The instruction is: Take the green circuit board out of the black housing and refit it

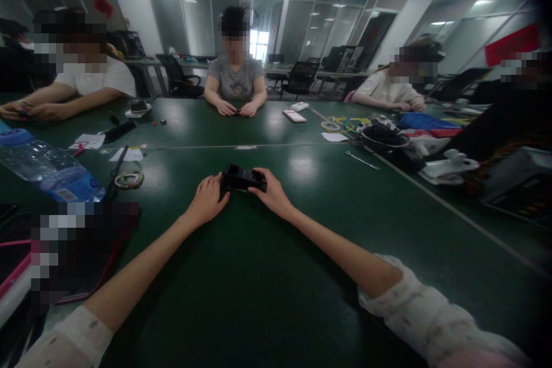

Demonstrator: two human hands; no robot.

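Both arms reach forward over the dark green table (250,276) to a small black box-shaped object (245,177) with a glossy top. My left hand (209,200) is closed against its left end, fingers on the far side and thumb on the near side. At the right end, my right hand (272,192) grips the object between thumb and fingers. The object is level, on or just over the tabletop; I cannot tell which. Its exact kind is too dark to make out.
A large water bottle (52,169) leans at the left, near a bracelet-like coil (128,179). A wrench (362,160) lies right of my hands. Cables (345,124), a black coil (383,137) and a white device (448,168) crowd the right. Several people sit around the table.
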